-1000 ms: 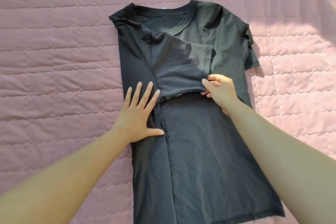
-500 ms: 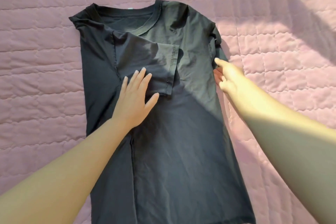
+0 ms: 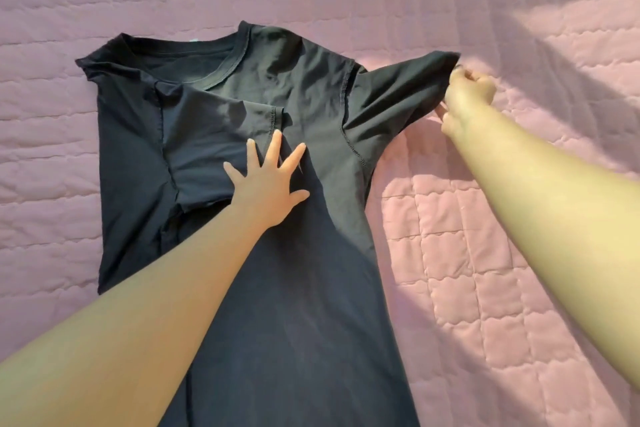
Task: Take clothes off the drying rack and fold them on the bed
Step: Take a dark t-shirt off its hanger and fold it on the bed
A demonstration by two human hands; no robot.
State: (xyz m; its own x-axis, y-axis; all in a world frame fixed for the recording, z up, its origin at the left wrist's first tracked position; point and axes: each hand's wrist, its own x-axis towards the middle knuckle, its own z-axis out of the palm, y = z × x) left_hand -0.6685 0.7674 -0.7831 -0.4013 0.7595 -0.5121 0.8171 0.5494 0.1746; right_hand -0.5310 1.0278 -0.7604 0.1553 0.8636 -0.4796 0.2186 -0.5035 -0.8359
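Black T-shirt (image 3: 277, 253) on pink quilted bedspread (image 3: 485, 253). My left hand (image 3: 266, 184) splayed flat, pinning folded sleeve (image 3: 214, 135). Right hand (image 3: 464, 94) fisted on right sleeve (image 3: 398, 94) hem. Risk: hard pull drags shirt, undoes left fold.

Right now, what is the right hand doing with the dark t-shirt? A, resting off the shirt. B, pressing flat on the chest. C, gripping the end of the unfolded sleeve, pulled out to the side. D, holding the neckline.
C: the right hand is closed on the sleeve's end of the t-shirt, stretched sideways.
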